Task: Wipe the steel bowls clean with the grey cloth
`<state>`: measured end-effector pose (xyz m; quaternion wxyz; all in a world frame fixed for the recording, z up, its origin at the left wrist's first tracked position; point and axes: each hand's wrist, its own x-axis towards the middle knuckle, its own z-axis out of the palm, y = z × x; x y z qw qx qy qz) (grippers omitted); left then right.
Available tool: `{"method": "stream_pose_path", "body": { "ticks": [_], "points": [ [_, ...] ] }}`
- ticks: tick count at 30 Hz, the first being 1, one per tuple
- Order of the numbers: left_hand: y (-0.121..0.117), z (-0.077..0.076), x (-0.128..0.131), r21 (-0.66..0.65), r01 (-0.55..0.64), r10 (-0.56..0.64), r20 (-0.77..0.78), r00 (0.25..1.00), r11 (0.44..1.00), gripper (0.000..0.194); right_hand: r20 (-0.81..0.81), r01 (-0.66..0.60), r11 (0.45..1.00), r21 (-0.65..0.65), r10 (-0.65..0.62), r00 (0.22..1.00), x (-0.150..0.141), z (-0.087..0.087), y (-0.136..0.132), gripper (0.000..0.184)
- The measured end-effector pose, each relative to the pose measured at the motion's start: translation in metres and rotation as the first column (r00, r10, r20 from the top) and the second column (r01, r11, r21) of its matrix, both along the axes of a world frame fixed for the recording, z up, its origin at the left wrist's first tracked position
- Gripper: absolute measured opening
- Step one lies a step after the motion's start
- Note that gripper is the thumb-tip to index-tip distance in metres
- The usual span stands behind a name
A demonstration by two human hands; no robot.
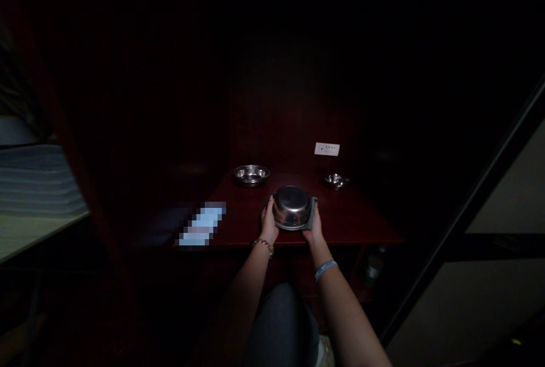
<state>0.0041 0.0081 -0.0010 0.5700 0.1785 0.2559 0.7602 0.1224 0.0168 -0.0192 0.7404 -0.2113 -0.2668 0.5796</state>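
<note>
A shiny steel bowl [292, 206], bottom side up, is held between both hands over the front of a dark red wooden shelf [349, 225]. My left hand [268, 224] grips its left rim. On the right side, my right hand [314, 225] presses a grey-green cloth [312, 213] against the bowl, fingers mostly hidden behind it. Farther back stands a wide, shallow steel bowl [251, 175] on the left. To the right is a smaller steel dish [336, 181] with a wavy-looking rim.
A white socket plate [327, 149] is on the back wall. At the shelf's left front lies a bright, pixelated flat object [202, 225]. Below right stands a plastic bottle [373, 269]. Stacked pale trays [38, 179] sit on a ledge at far left.
</note>
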Motion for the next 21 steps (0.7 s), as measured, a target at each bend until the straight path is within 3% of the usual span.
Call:
{"method": "stream_pose_path", "body": {
  "ticks": [3, 9, 21],
  "points": [
    [0.0024, -0.0008, -0.0003, -0.050, 0.018, -0.017, 0.024, 1.000, 0.999, 0.026, -0.031, -0.067, 0.996, -0.063, 0.065, 0.997, -0.0001, 0.0012, -0.0010, 0.039],
    [0.0063, -0.0037, -0.0008, -0.105, -0.003, 0.006, 0.033, 0.999, 0.994, 0.022, -0.060, -0.062, 0.994, -0.090, 0.057, 0.997, 0.0009, 0.0019, -0.0017, 0.038],
    [0.0081, -0.0069, -0.0013, -0.135, -0.034, 0.037, 0.019, 0.999, 0.990, 0.018, -0.029, -0.057, 0.996, -0.064, 0.055, 0.998, 0.0003, 0.0015, -0.0008, 0.039]
  ]
}}
